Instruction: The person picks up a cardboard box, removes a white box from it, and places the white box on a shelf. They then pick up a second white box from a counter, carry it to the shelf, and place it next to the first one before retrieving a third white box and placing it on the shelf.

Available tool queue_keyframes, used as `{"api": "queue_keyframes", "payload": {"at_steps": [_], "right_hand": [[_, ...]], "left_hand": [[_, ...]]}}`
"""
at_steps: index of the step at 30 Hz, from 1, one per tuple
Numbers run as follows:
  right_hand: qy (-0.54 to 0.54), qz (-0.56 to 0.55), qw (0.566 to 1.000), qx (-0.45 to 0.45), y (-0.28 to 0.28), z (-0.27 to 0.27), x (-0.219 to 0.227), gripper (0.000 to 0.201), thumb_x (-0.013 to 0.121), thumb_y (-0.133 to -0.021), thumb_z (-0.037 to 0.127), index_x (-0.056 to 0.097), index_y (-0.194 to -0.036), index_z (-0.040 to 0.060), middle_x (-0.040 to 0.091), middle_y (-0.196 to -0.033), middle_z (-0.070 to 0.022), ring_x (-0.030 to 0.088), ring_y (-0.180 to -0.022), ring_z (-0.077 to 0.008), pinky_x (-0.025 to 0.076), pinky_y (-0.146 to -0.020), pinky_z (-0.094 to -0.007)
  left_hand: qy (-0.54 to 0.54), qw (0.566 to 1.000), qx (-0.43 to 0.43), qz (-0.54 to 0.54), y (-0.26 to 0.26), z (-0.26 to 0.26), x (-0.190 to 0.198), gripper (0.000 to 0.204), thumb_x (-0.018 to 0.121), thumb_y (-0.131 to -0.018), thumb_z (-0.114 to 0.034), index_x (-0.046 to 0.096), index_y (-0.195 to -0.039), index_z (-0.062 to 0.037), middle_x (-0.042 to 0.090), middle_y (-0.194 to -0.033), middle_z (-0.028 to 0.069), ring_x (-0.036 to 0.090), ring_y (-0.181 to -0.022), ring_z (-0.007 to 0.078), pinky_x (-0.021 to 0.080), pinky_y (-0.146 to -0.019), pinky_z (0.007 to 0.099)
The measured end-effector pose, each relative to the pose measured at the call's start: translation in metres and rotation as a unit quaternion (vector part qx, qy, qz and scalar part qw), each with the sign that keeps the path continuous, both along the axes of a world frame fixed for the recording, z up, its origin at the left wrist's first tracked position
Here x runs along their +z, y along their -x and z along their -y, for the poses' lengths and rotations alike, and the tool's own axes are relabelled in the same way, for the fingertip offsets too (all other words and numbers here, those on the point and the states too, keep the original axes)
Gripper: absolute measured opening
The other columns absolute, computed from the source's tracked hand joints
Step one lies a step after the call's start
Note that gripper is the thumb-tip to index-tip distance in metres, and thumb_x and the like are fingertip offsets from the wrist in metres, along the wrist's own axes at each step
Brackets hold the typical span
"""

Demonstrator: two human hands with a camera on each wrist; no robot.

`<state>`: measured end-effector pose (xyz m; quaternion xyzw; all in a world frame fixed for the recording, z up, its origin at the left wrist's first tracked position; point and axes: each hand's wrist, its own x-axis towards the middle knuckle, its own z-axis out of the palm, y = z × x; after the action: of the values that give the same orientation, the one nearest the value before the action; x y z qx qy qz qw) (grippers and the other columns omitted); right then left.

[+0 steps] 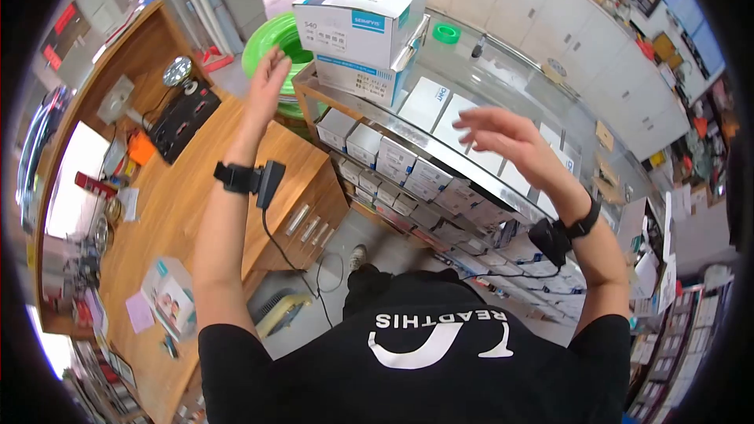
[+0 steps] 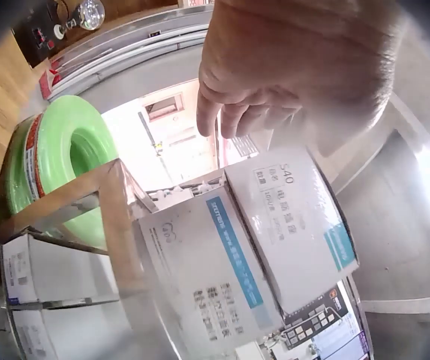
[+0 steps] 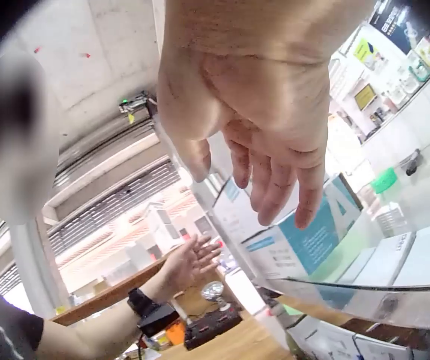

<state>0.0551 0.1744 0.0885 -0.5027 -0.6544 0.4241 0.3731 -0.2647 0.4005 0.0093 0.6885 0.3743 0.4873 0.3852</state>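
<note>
Two stacked white boxes with blue labels stand at the counter's corner; the upper box [image 1: 349, 31] lies on the lower box [image 1: 357, 81]. My left hand [image 1: 269, 86] is raised to the left of them, fingers loosely extended and holding nothing. In the left wrist view the left hand [image 2: 294, 67] hangs above the boxes [image 2: 290, 225]. My right hand [image 1: 510, 141] is over the glass counter, above flat white boxes [image 1: 424, 106], its fingers relaxed and empty. The right wrist view shows the right hand [image 3: 256, 127] in front of the stacked boxes [image 3: 305, 232].
A wooden desk [image 1: 275, 180] is at the left, with another printed box [image 1: 169, 298] on it. Green coiled tubing [image 1: 271, 39] lies behind the counter's corner. A green tape roll [image 1: 446, 33] sits on the glass top. Small boxes [image 1: 395, 159] line the shelves below.
</note>
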Motion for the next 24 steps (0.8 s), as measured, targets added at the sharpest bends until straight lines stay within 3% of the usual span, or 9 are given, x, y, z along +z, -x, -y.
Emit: {"api": "queue_keyframes", "payload": {"at_steps": [2, 4, 5, 7, 8, 11, 18, 21, 24], "right_hand": [[0.038, -0.009, 0.998, -0.047, 0.001, -0.029, -0.011, 0.049, 0.052, -0.089, 0.030, 0.041, -0.129, 0.0044, 0.050, -0.124, -0.0111, 0.051, -0.109, -0.0190, 0.043, -0.087, -0.0318], [0.060, -0.005, 0.994, -0.094, 0.008, -0.062, -0.011, 0.060, 0.049, -0.089, 0.041, 0.033, -0.135, 0.0052, 0.042, -0.133, -0.0138, 0.045, -0.117, -0.0231, 0.040, -0.092, -0.0375], [0.059, -0.005, 0.993, -0.103, 0.013, -0.080, -0.011, 0.060, 0.049, -0.089, 0.041, 0.033, -0.135, 0.0052, 0.042, -0.133, -0.0138, 0.045, -0.117, -0.0231, 0.040, -0.092, -0.0375], [0.042, -0.033, 0.985, -0.164, 0.023, -0.112, -0.012, 0.075, 0.046, -0.086, 0.053, 0.021, -0.140, 0.0063, 0.028, -0.141, -0.0164, 0.031, -0.128, -0.0293, 0.034, -0.097, -0.0484], [0.039, -0.034, 0.984, -0.171, 0.027, -0.125, -0.013, 0.075, 0.046, -0.086, 0.053, 0.021, -0.140, 0.0063, 0.028, -0.141, -0.0164, 0.031, -0.128, -0.0293, 0.034, -0.097, -0.0484], [0.053, -0.148, 0.966, -0.205, 0.042, -0.156, -0.015, 0.088, 0.042, -0.082, 0.064, 0.010, -0.142, 0.0077, 0.013, -0.146, -0.0157, 0.012, -0.134, -0.0340, 0.021, -0.100, -0.0607], [0.054, -0.192, 0.959, -0.202, 0.058, -0.160, -0.014, 0.079, 0.037, -0.086, 0.058, 0.013, -0.141, 0.0069, 0.017, -0.144, -0.0201, 0.014, -0.134, -0.0325, 0.018, -0.099, -0.0621], [0.068, -0.197, 0.954, -0.214, 0.052, -0.154, -0.012, 0.077, 0.037, -0.086, 0.058, 0.017, -0.141, 0.0072, 0.019, -0.143, -0.0199, 0.016, -0.133, -0.0332, 0.019, -0.099, -0.0621], [0.044, -0.219, 0.942, -0.249, 0.047, -0.152, -0.016, 0.078, 0.038, -0.085, 0.060, 0.019, -0.140, 0.0086, 0.023, -0.142, -0.0205, 0.018, -0.132, -0.0351, 0.021, -0.097, -0.0628]], "left_hand": [[0.011, 1.000, 0.003, -0.009, -0.012, -0.030, 0.004, 0.055, 0.045, -0.092, -0.036, 0.033, -0.135, -0.0048, 0.040, -0.133, 0.0132, 0.039, -0.121, 0.0194, 0.032, -0.099, 0.0336], [0.094, 0.993, -0.038, 0.068, -0.022, -0.057, 0.008, 0.060, 0.040, -0.092, -0.045, 0.030, -0.137, -0.0071, 0.034, -0.136, 0.0149, 0.033, -0.125, 0.0214, 0.027, -0.103, 0.0369], [0.121, 0.987, -0.028, 0.100, -0.030, -0.066, 0.008, 0.069, 0.039, -0.090, -0.053, 0.033, -0.134, -0.0008, 0.043, -0.131, 0.0131, 0.038, -0.121, 0.0220, 0.026, -0.102, 0.0320], [0.131, 0.982, -0.071, 0.120, -0.042, -0.076, 0.006, 0.070, 0.037, -0.090, -0.054, 0.033, -0.134, -0.0002, 0.042, -0.131, 0.0128, 0.037, -0.122, 0.0216, 0.025, -0.103, 0.0317], [0.140, 0.975, -0.106, 0.139, -0.049, -0.080, 0.005, 0.070, 0.035, -0.090, -0.054, 0.032, -0.134, 0.0003, 0.041, -0.132, 0.0124, 0.036, -0.123, 0.0213, 0.024, -0.103, 0.0314], [0.125, 0.971, -0.141, 0.146, -0.058, -0.069, 0.010, 0.068, 0.033, -0.092, -0.052, 0.032, -0.134, 0.0022, 0.039, -0.134, 0.0123, 0.036, -0.123, 0.0205, 0.023, -0.104, 0.0312], [0.167, 0.959, -0.183, 0.135, -0.056, -0.054, 0.027, 0.067, 0.033, -0.092, -0.051, 0.028, -0.135, 0.0002, 0.034, -0.137, 0.0099, 0.034, -0.125, 0.0191, 0.020, -0.107, 0.0320], [0.135, 0.971, -0.174, 0.092, -0.055, -0.059, 0.023, 0.075, 0.027, -0.091, -0.058, 0.030, -0.134, 0.0035, 0.037, -0.136, 0.0150, 0.033, -0.126, 0.0232, 0.021, -0.105, 0.0320], [0.164, 0.939, -0.278, 0.121, -0.044, -0.082, 0.015, 0.077, 0.022, -0.090, -0.060, 0.032, -0.134, 0.0026, 0.039, -0.134, 0.0154, 0.035, -0.125, 0.0243, 0.022, -0.105, 0.0336]]}}
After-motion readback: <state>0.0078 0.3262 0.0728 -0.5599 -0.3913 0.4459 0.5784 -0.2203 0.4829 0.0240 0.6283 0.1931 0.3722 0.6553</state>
